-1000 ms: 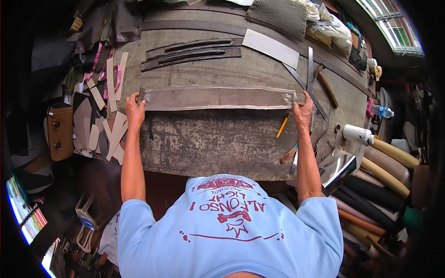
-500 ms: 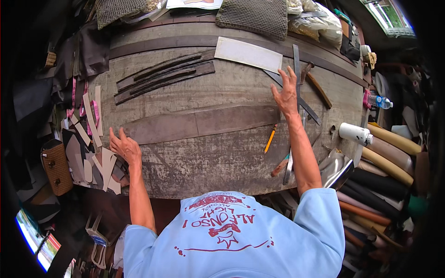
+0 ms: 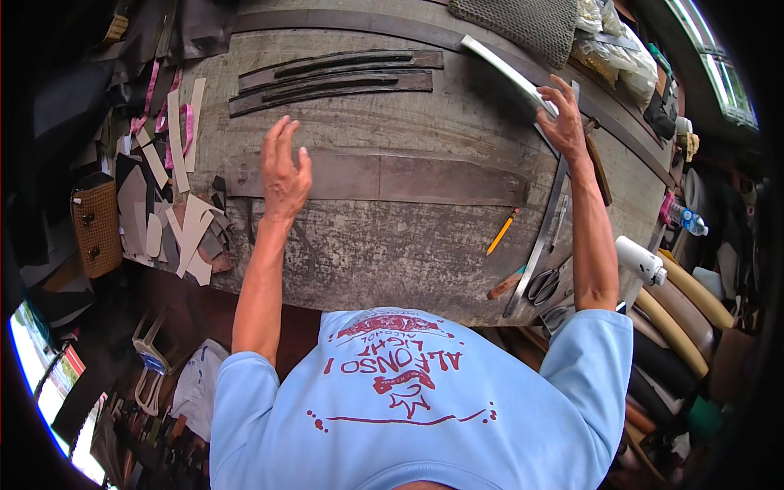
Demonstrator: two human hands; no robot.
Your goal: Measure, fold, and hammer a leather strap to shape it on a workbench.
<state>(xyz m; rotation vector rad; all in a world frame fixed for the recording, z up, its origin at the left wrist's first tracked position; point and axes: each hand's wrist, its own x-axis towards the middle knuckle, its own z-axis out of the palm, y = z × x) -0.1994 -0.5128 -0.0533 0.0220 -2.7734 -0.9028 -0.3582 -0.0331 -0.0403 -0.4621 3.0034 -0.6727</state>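
My right hand (image 3: 563, 122) is closed on one end of a white rectangular board (image 3: 505, 72), which is tipped up nearly edge-on above the table. My left hand (image 3: 285, 175) hovers with fingers stretched out and holds nothing. Close to it, a long brown leather strip (image 3: 441, 178) lies flat across the table, with a line across its middle. Two dark strips with raised black bands (image 3: 335, 84) rest farther back. Right of the leather are a yellow pencil (image 3: 502, 231) and a long metal ruler (image 3: 541, 237). A hammer (image 3: 602, 163) lies partly behind my right forearm.
Pale offcuts (image 3: 194, 233) are heaped at the table's left edge. Scissors (image 3: 542, 287) and a wooden-handled tool (image 3: 506, 282) lie near the front right. A white bottle (image 3: 641, 260) sits at the right edge, beside rolls of material (image 3: 674, 302). A woven mat (image 3: 523, 24) is at the back.
The white board, flat on the table before, is now raised and tilted in my right hand. My left hand has moved off the leather strip's left end, rightward and away from me.
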